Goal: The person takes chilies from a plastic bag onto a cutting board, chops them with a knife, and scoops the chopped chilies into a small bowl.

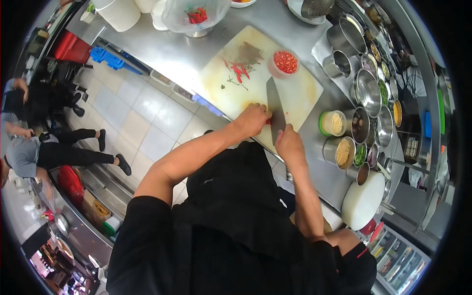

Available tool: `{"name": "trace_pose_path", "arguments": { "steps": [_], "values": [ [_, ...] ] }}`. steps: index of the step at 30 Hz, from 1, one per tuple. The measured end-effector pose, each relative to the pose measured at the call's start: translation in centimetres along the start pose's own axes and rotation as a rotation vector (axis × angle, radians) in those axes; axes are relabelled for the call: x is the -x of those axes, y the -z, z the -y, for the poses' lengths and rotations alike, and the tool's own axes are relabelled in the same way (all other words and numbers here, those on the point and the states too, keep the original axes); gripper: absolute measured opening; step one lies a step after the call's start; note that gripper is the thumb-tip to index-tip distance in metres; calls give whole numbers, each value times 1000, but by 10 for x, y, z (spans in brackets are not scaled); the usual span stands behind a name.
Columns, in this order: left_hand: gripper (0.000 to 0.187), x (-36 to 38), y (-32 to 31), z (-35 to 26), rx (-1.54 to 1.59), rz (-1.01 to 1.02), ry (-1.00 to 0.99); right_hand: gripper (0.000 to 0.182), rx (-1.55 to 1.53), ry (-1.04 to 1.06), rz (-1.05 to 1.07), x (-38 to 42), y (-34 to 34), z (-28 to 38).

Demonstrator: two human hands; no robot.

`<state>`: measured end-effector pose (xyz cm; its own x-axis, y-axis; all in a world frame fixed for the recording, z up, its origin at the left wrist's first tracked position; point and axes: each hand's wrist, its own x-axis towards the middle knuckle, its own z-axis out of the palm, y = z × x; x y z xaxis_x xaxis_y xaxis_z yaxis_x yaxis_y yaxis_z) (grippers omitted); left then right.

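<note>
My right hand (290, 143) is closed round the handle of a broad-bladed cleaver (277, 105), whose blade points away from me over the white cutting board (219, 91). Beside the blade, my left hand (252, 120) has its fingers curled down on a red chili (268, 121), which shows only in part. Farther up the board lie whole red chilies (239, 72) with loose green stems (237, 84) and a small pile of brownish scraps (250, 53). A clear tub of chopped red chilies (285, 63) stands at the board's far right.
A bag-lined bowl of red chilies (196, 15) and stacked white bowls (117, 14) stand at the back. On the right are metal pots (345, 34), a tub of minced pale food (333, 123) and a round white board (363, 200). Another person (54, 151) is at the left.
</note>
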<state>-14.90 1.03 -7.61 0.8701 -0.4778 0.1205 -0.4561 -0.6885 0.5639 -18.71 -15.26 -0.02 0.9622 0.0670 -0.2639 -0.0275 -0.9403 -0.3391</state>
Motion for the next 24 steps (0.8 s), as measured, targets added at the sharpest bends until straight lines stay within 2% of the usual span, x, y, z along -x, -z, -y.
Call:
{"name": "trace_pose_path", "arguments": {
  "steps": [2,3,4,6,9,10,12,15,17,24],
  "values": [
    [21,-4,5,-1,12,35,52,24,17,11,119,-2,24,11],
    [21,-5,5,1,9,28,50,24,38,-50,119,0,13,11],
    [19,-5,3,2,13,25,54,24,23,-72,20,7,0,17],
    [17,-3,1,3,21,35,55,24,34,-34,-14,6,-5,10],
    [15,-4,3,0,18,0,25,24,42,6,119,-1,30,13],
    [16,-1,-1,0,18,-6,35,24,44,5,119,2,21,13],
    [17,-4,-3,7,14,-23,45,25,38,-62,-18,10,-3,18],
    [21,12,-10,5,58,-47,-12,24,17,-67,0,14,-1,13],
    [23,11,10,0,241,-217,26,23,-11,-35,-37,6,4,12],
    [18,2,7,4,71,-36,45,23,3,22,43,-7,21,12]
  ]
}}
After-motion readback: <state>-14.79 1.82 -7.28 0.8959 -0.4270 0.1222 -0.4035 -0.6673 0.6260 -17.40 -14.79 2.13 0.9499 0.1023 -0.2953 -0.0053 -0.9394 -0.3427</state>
